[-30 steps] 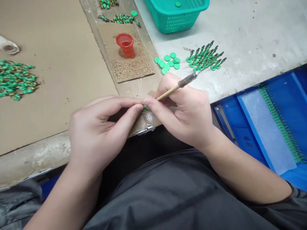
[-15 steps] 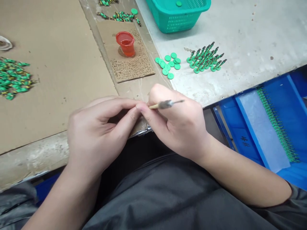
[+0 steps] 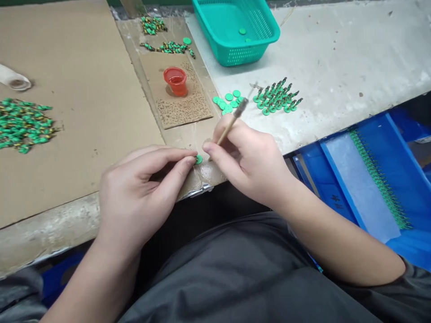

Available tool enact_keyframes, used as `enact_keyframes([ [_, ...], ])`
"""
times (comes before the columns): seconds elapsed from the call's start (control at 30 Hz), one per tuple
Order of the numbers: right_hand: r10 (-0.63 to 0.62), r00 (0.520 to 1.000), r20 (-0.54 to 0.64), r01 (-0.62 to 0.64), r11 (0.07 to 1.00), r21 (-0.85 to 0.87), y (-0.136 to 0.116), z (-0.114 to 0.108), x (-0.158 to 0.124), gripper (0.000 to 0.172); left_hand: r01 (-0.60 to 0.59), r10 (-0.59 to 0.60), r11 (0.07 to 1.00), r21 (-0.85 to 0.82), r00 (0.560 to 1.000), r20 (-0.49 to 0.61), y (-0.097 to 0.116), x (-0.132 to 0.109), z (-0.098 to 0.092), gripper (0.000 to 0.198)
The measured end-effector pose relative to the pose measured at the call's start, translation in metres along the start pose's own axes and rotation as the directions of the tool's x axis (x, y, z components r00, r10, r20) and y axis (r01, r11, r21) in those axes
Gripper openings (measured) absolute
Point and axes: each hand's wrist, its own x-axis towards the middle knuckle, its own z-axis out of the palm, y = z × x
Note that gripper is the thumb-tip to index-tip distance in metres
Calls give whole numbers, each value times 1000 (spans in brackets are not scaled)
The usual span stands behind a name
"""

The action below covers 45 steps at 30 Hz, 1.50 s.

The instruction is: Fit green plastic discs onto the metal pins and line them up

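At the table's front edge, my left hand (image 3: pixel 144 184) pinches a small painted figure, mostly hidden by the fingers, with a green disc (image 3: pixel 199 159) showing at the fingertips. Just to the right, my right hand (image 3: pixel 252 161) grips a thin wooden stick (image 3: pixel 226 130) with a dark, wrapped upper end, slanting up to the right. The stick's lower tip is hard to make out near the thumb. Beyond the hands, a red cup (image 3: pixel 175 81) of liquid stands on a spotted cardboard piece (image 3: pixel 183 112). Loose green discs (image 3: pixel 227 106) lie behind my right hand.
Several figures stand upright on green discs (image 3: pixel 276 101) to the right. A green basket (image 3: pixel 240 54) sits at the back. Piles of green and yellow pieces (image 3: pixel 25 125) lie left and at the back (image 3: pixel 153 25). Blue trays (image 3: pixel 404 148) hold rows of finished-looking pieces at lower right.
My right hand has drawn away from my left, and the stick has swung from nearly level to steeply slanted. The green disc at my left fingertips has come into sight. The view has shifted slightly.
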Motion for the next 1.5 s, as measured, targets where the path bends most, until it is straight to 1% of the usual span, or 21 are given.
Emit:
enact_keyframes([
  [0.07, 17, 997, 76, -16, 1000, -17, 6, -2, 3, 22, 18, -18, 1000, 15, 1000, -14, 2, -1, 1, 13],
  [0.1, 15, 996, 93, -14, 1000, -20, 8, -2, 5, 24, 30, -29, 999, 24, 999, -18, 3, -1, 1, 13],
  [0.27, -45, 994, 101, 44, 999, 12, 12, 5, 18, 30, 39, -38, 998, 39, 999, -35, 5, -2, 1, 13],
  [0.4, -14, 988, 151, 13, 1000, 5, 10, 7, 22, 31, 46, -45, 998, 39, 998, -40, 3, -3, 1, 12],
  [0.5, -8, 987, 159, 8, 1000, 4, 9, 5, 22, 31, 42, -41, 999, 25, 998, -42, 2, -3, 2, 11],
  [0.63, -53, 984, 170, 51, 999, 18, 11, 5, 23, 32, 39, -39, 999, 9, 999, -39, -1, -3, 2, 9],
  [0.77, -45, 980, 192, 46, 999, 0, 12, 6, 25, 31, 33, -34, 999, -7, 999, -35, -3, -3, 2, 9],
  [0.9, -97, 982, 160, 93, 995, 28, 14, 7, 26, 33, 50, -50, 999, 0, 998, -35, -4, -3, 2, 12],
  [1.0, -104, 980, 168, 100, 994, 31, 15, 8, 27, 32, 52, -51, 999, 16, 998, -35, -3, -3, 2, 12],
  [1.1, -69, 979, 190, 66, 998, 23, 11, 9, 31, 27, 37, -37, 999, 36, 999, -22, -3, -2, 1, 13],
  [1.2, -30, 977, 210, 27, 999, 18, 6, 9, 34, 22, 20, -20, 1000, 11, 1000, -23, -3, -1, 2, 13],
  [1.3, -42, 976, 216, 35, 999, 36, 4, 11, 35, 22, 17, -16, 1000, 20, 1000, -24, 0, -2, 2, 13],
  [1.4, -73, 971, 229, 63, 997, 48, 5, 12, 35, 24, -2, 6, 996, 92, 999, -43, 7, -4, -2, 12],
  [1.43, -79, 969, 235, 70, 996, 49, 6, 13, 35, 25, -19, 25, 993, 120, 999, -49, 8, -4, -4, 14],
  [1.5, -85, 968, 236, 75, 996, 51, 6, 13, 35, 26, -96, 97, 981, 171, 995, 2, 7, -2, -9, 17],
])
